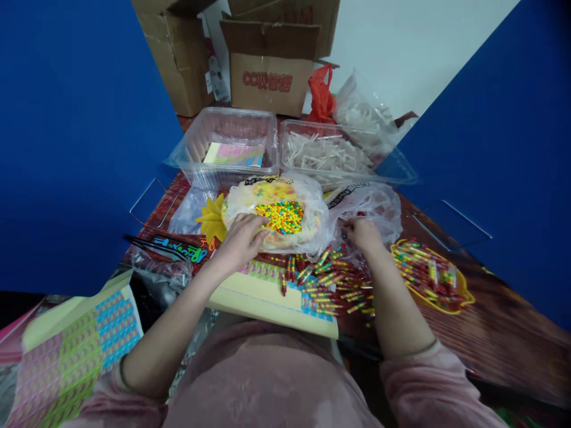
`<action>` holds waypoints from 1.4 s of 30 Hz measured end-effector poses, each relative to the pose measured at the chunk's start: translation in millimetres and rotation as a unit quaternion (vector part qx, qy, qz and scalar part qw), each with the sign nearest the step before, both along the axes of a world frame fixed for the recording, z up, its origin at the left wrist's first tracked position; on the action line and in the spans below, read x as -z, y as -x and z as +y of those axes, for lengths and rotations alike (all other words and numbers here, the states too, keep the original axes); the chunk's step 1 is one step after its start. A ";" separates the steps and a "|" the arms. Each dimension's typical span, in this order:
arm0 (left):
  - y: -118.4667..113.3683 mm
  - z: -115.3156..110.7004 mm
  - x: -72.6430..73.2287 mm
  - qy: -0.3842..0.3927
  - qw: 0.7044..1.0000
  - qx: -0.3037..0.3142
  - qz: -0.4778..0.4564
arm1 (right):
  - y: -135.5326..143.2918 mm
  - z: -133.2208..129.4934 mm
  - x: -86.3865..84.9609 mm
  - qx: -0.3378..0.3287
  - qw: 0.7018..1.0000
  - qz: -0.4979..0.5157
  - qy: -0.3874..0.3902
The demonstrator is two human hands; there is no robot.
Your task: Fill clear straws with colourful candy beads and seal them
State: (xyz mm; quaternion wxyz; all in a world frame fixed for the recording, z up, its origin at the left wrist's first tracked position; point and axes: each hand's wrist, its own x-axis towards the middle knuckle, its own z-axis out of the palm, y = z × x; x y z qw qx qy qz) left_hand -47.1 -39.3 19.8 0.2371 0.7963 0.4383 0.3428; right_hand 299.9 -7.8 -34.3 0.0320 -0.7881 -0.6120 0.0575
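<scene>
A white plastic bag (316,217) lies open at the middle of the table, with small multicoloured candies (285,217) showing in its opening. My left hand (244,238) rests at the bag's left edge, fingers slightly apart and touching the candies. My right hand (362,233) is at a second clear bag (383,205), its fingers closed; what they hold is hidden. Between my forearms many thin tubes filled with coloured candies (334,285) lie in a loose pile, partly over a printed sticker sheet (267,303).
A yellow tray (464,300) of filled tubes stands at the right. Behind are two clear plastic tubs (196,151), one holding white pieces (328,153), and cardboard boxes (270,83). Blue panels (80,148) flank both sides. Sticker sheets (84,351) hang at lower left.
</scene>
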 end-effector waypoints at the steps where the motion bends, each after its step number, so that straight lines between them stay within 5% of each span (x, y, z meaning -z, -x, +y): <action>1: 3.3 -1.6 2.3 -0.017 0.998 0.011 0.060 | 0.6 -2.6 -2.0 0.001 1.000 -0.003 -0.003; 4: 11.5 -8.8 6.6 -0.044 0.986 0.037 0.155 | 3.8 -13.5 -14.1 0.010 0.999 -0.009 -0.049; 7: 16.3 -16.6 8.3 -0.062 0.978 0.057 0.188 | 17.0 -27.0 -32.8 -0.016 0.983 0.048 -0.175; 11: 19.2 -20.9 10.4 -0.082 0.976 0.057 0.194 | 60.3 -46.9 -53.4 -0.252 0.901 0.237 -0.261; 13: 21.0 -19.3 10.9 -0.097 0.975 0.050 0.193 | 84.5 -53.8 -55.7 -0.378 0.861 0.241 -0.241; 15: 23.1 -15.3 9.8 -0.110 0.975 0.044 0.188 | 101.4 -55.2 -52.8 -0.436 0.851 0.183 -0.228; 22: 20.8 11.5 -4.9 -0.076 0.993 -0.019 0.091 | 104.8 -19.4 -52.6 -0.438 0.838 0.195 -0.260; 28: 5.8 31.4 -18.1 -0.046 0.997 -0.062 0.015 | 112.5 4.6 -64.2 -0.362 0.869 0.232 -0.245; 36: 28.9 -5.4 -15.2 -0.031 0.989 0.041 0.136 | 91.9 -31.0 -58.4 -0.402 0.836 0.321 -0.191; 42: 38.4 -25.7 -4.1 -0.081 0.976 0.056 0.195 | 84.9 -46.2 -52.5 -0.395 0.849 0.318 -0.150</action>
